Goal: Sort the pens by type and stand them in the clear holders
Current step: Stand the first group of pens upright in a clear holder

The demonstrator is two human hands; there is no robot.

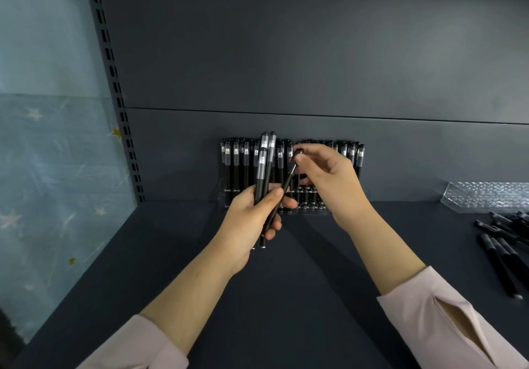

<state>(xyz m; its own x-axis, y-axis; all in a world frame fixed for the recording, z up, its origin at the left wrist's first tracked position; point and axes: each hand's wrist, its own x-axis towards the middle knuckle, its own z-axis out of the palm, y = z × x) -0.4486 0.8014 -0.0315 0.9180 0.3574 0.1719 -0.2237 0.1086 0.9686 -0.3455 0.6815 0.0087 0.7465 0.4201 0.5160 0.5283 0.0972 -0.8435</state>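
Head: slim black pens (261,172) (clear-capped)

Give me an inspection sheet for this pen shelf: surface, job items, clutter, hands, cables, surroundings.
Surface: dark matte shelf.
Job's things: clear holder at the back, standing pens in it; second holder at right; loose pens lying in front of it.
Clutter: nothing seen.
Hands: left hand grips a bundle of pens; right hand pinches the top of a tilted pen, its lower end in the left hand.
Cables: nothing seen.
Surroundings: dark back panel, slotted upright, star-patterned sheet at left.
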